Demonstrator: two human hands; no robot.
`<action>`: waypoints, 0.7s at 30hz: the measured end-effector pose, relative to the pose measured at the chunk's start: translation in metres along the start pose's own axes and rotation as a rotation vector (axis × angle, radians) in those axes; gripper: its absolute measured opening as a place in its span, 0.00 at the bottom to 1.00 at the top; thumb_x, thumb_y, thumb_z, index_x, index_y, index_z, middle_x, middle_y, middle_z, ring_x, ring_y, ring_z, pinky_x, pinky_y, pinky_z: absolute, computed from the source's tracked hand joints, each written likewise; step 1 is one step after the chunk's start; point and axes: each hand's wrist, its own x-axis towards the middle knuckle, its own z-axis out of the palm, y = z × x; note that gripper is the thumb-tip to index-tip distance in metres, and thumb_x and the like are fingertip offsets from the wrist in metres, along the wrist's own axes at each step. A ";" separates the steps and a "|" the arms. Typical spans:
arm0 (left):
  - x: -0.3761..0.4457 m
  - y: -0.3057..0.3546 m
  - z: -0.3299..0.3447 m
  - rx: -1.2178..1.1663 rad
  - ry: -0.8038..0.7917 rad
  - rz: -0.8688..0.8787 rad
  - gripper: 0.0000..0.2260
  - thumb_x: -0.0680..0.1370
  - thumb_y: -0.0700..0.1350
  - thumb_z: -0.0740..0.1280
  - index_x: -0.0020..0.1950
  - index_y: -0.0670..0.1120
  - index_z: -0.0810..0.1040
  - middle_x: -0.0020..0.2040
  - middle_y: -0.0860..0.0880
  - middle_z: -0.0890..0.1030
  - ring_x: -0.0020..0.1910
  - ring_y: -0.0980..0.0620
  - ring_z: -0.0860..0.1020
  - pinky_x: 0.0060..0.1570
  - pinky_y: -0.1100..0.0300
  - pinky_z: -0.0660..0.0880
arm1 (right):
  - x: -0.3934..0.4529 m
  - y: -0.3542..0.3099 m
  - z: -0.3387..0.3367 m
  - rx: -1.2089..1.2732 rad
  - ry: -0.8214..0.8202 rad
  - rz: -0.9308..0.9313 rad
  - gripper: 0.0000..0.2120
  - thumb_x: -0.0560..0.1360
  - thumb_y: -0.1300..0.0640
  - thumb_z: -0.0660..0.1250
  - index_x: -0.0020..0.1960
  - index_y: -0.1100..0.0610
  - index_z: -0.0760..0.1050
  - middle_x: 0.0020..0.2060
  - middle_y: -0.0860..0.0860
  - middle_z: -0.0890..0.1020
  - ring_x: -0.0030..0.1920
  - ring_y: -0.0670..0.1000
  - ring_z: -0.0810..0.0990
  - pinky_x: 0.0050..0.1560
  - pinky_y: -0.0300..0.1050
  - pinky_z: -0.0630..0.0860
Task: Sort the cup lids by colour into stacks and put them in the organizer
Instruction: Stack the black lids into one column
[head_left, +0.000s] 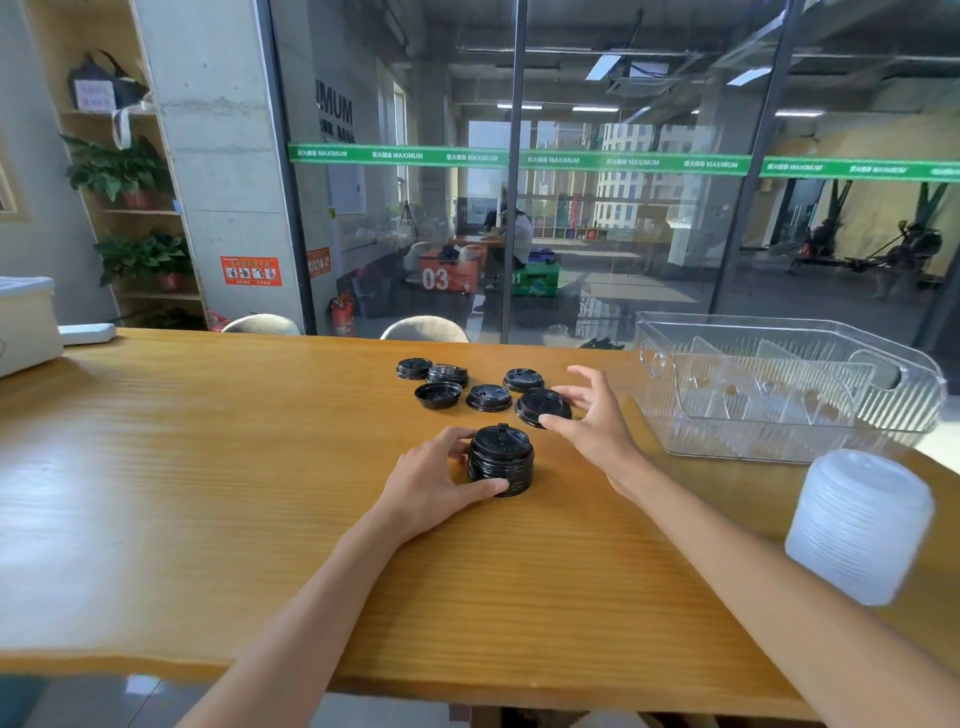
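Observation:
A stack of black lids (501, 460) stands on the wooden table (208, 467), and my left hand (441, 478) grips its left side with thumb and fingers. My right hand (592, 415) holds a single black lid (543, 406) tilted just above the table, right of the stack. Several loose black lids (488, 397) lie behind, one of them upside down (438, 395). A tall stack of white lids (862, 525) stands at the right. The clear plastic organizer (779, 384), with dividers inside, sits at the back right with no lids in it.
A white box (26, 322) rests at the table's far left edge. Two chair backs (423, 328) show behind the far edge, in front of a glass wall. The table's near edge runs along the bottom of the view.

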 end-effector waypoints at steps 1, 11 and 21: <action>-0.001 0.001 -0.001 0.001 -0.007 0.001 0.42 0.72 0.68 0.78 0.80 0.53 0.70 0.70 0.53 0.82 0.70 0.55 0.78 0.73 0.43 0.72 | -0.008 -0.006 0.001 0.020 -0.024 -0.014 0.40 0.74 0.58 0.80 0.78 0.47 0.64 0.67 0.47 0.80 0.69 0.48 0.74 0.69 0.49 0.67; -0.005 0.002 -0.002 -0.029 -0.031 -0.010 0.42 0.70 0.68 0.79 0.78 0.50 0.72 0.70 0.53 0.82 0.69 0.57 0.78 0.72 0.47 0.75 | -0.033 -0.037 -0.001 0.100 -0.056 -0.044 0.34 0.76 0.58 0.79 0.77 0.47 0.67 0.69 0.47 0.81 0.71 0.49 0.75 0.74 0.50 0.68; -0.004 -0.001 0.000 -0.020 -0.014 0.005 0.42 0.70 0.68 0.79 0.78 0.49 0.73 0.68 0.52 0.83 0.68 0.55 0.80 0.71 0.48 0.76 | -0.052 -0.036 0.011 0.069 -0.247 -0.066 0.31 0.78 0.59 0.77 0.75 0.45 0.68 0.68 0.42 0.82 0.72 0.43 0.77 0.78 0.54 0.70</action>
